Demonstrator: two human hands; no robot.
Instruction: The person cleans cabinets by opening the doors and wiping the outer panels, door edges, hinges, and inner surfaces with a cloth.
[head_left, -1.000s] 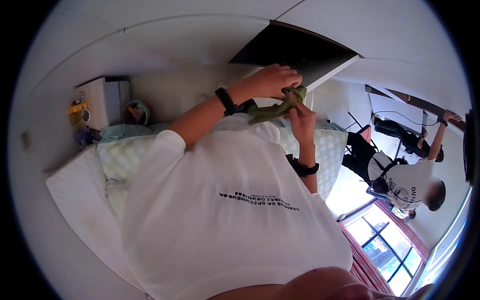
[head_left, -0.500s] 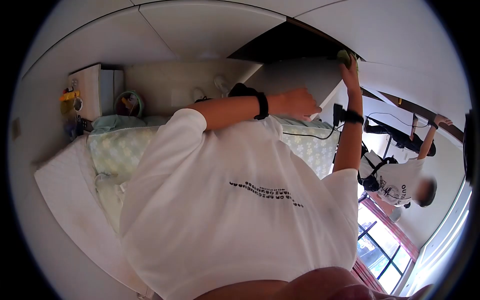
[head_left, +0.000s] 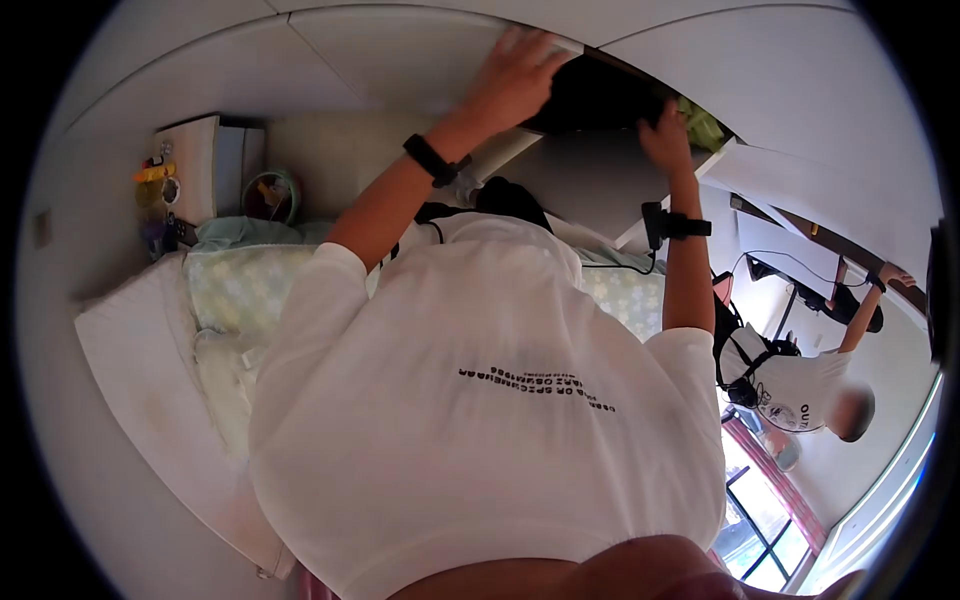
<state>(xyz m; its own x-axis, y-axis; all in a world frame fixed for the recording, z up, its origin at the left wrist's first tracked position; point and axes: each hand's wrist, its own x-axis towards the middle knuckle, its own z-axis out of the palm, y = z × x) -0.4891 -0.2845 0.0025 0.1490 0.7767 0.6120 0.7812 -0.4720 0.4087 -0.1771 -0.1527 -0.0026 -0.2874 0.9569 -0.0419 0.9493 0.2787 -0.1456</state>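
Note:
My left hand (head_left: 513, 82) reaches forward to the edge of a white cabinet door (head_left: 400, 55). Its fingers are stretched out, a little apart and slightly blurred against that edge. At the dark cabinet opening (head_left: 600, 95), my right hand (head_left: 667, 142) has bent fingers on a crumpled green cloth (head_left: 703, 125), partly hidden by the hand. Beneath that hand is a grey panel (head_left: 590, 175). A black band circles each of my wrists, and a small black device with a cable sits on the right one.
A bed with a pale flowered sheet (head_left: 240, 290) lies beside me. A small bedside cabinet (head_left: 188, 165) and a round bin (head_left: 270, 195) stand to the left. On the right, another person (head_left: 790, 375) reaches up to a panel edge near a window (head_left: 760, 510).
My left hand has moved forward from in front of my body to the door edge. My right hand has shifted slightly left and down, with more of the green cloth showing beside it.

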